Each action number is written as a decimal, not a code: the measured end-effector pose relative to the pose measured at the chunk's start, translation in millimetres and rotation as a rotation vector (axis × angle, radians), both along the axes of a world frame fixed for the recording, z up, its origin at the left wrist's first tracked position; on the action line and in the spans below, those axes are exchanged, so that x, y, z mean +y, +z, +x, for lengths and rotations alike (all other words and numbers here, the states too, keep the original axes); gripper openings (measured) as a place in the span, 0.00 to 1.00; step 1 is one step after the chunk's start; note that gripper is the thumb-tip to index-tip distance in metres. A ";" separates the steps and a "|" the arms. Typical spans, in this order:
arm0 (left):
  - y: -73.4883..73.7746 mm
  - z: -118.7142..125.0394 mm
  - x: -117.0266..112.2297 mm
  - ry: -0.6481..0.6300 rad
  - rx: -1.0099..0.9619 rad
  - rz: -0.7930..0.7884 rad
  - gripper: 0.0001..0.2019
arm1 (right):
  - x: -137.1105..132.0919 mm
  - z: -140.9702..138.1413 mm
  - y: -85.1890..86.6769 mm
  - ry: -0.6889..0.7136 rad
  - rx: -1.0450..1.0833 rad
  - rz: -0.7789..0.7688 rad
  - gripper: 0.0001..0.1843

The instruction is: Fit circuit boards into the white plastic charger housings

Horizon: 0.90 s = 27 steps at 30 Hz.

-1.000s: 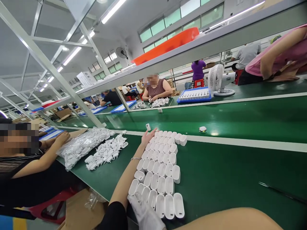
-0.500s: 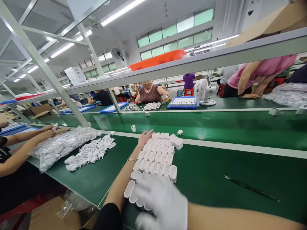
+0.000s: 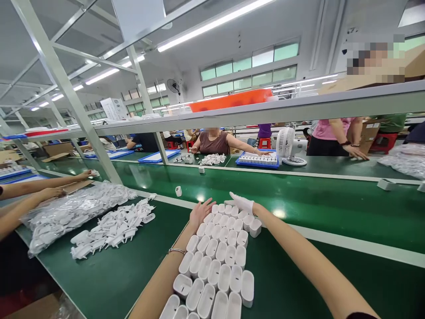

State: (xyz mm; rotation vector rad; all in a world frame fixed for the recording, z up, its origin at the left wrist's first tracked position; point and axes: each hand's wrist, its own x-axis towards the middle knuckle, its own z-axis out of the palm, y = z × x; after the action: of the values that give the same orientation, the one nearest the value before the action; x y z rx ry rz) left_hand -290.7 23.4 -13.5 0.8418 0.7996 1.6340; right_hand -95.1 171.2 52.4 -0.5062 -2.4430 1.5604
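Note:
Rows of white oval plastic cups [image 3: 224,252] stand open side up on the green table. My left hand [image 3: 200,213], bare and with a bracelet at the wrist, lies along the left of the far rows with its fingers spread. On the far right, my right hand [image 3: 241,203] in a white glove reaches over the back row, fingers stretched out and apart from the thumb. Neither hand is closed round a cup. Whether the glove touches the cups is hard to see.
Left of the cups lie a pile of small white plastic parts [image 3: 114,228] and a clear bag [image 3: 79,210] of more. Beyond runs a green conveyor belt [image 3: 318,199] with a white piece [image 3: 178,191]. A shelf [image 3: 299,103] crosses above; co-workers sit and stand around.
My gloved right hand has moved from over the near cups to the far end of the rows. My left hand stays beside the far rows. The view has shifted.

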 end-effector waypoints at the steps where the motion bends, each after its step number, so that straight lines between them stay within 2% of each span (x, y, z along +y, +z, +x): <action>1: 0.5 0.3 0.0 -0.003 -0.001 -0.002 0.30 | 1.2 -2.5 -4.2 0.036 -0.036 -0.026 0.45; 4: 2.2 1.5 0.4 -0.020 -0.007 -0.020 0.31 | 13.1 -8.9 -11.0 0.094 -0.111 -0.067 0.45; 6: 3.0 2.3 0.6 -0.028 -0.012 -0.029 0.31 | 26.9 -13.2 -11.7 0.053 -0.107 -0.047 0.42; 11: 4.7 3.5 0.5 -0.014 -0.027 -0.049 0.32 | 59.3 -11.7 -18.7 -0.195 -0.146 0.169 0.26; 15: 7.8 5.0 -1.3 -0.006 -0.043 -0.087 0.32 | 63.9 4.2 -34.7 -0.247 -0.274 0.323 0.16; 18: 10.9 7.3 -2.6 -0.008 -0.054 -0.103 0.32 | 61.5 15.9 -38.0 -0.293 -0.326 0.401 0.17; 22: 14.0 11.2 -4.9 -0.011 -0.048 -0.099 0.33 | 48.9 14.0 -24.5 -0.250 -0.325 0.498 0.24; 27: 13.3 10.3 -5.0 -0.003 0.004 -0.079 0.34 | 20.8 -26.7 4.9 -0.079 -0.405 0.620 0.16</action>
State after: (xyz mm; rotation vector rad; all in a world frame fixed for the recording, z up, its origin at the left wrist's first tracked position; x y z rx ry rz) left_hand -280.5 18.4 -0.2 0.7899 0.8599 1.5884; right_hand -121.8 192.0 57.3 -0.8347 -2.9578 0.6392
